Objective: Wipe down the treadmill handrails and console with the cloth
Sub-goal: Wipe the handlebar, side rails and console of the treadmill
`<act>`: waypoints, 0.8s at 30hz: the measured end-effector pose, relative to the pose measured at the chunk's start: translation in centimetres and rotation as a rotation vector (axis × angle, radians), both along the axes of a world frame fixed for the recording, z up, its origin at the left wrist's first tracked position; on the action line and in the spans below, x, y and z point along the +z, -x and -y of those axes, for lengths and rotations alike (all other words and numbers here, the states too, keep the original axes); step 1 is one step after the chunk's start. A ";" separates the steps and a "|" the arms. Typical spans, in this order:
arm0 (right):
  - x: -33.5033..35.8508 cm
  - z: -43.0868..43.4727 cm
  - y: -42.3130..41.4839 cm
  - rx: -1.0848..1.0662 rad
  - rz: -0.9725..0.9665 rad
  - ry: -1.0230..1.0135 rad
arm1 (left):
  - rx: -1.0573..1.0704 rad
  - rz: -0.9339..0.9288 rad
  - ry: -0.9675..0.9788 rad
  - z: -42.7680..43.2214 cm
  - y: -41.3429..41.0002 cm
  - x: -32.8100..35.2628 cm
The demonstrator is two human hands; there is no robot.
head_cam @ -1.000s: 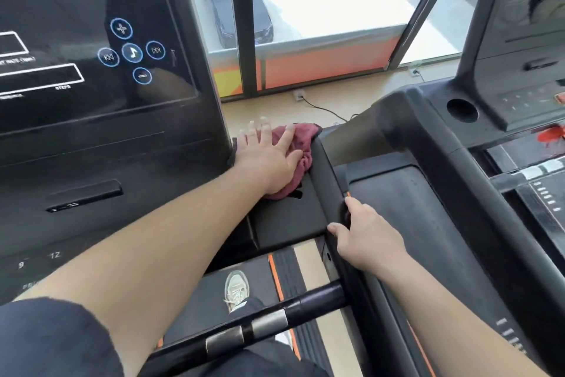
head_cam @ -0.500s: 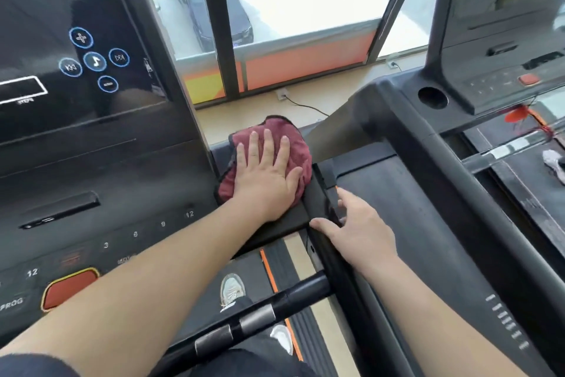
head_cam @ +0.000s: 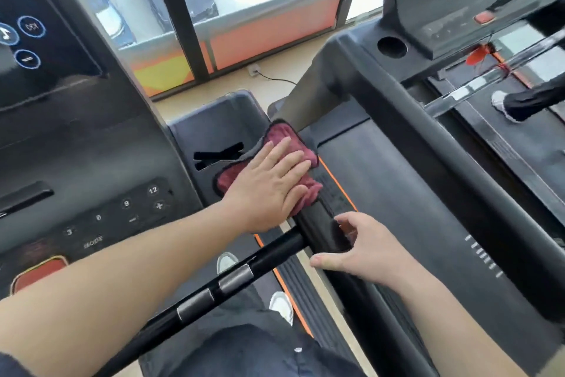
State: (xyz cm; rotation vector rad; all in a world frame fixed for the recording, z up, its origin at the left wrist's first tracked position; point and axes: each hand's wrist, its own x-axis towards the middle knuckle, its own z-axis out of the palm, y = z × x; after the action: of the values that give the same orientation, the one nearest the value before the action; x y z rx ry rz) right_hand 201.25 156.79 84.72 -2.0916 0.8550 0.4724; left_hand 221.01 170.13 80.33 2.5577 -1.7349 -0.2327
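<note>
My left hand (head_cam: 269, 184) lay flat, fingers straight, pressing the cloth (head_cam: 281, 133) on the side tray (head_cam: 214, 119), right by the handrail (head_cam: 318, 230). My right hand (head_cam: 367, 251) curled round that handrail. I guessed I was early on: the rails and the big console (head_cam: 76, 138) looked left to wipe.

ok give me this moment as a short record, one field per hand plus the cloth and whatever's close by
cloth: maroon terry cloth, crumpled, at the front end of the black side handrail
left hand: flat on the cloth, fingers straight, pressing down
right hand: holds the handrail, thumb on its inner side
nearby: black crossbar with silver sensor pads; black console keypad
</note>
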 end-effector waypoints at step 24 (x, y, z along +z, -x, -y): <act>-3.1 -2.2 5.0 -0.126 0.044 0.254 | -0.445 -0.005 0.037 1.2 1.4 0.6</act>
State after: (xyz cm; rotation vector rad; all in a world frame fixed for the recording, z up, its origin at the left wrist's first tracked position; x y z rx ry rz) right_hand 196.24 158.97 81.58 -2.2511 1.0591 0.2604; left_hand 219.57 168.91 80.94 2.1105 -2.2606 -0.2163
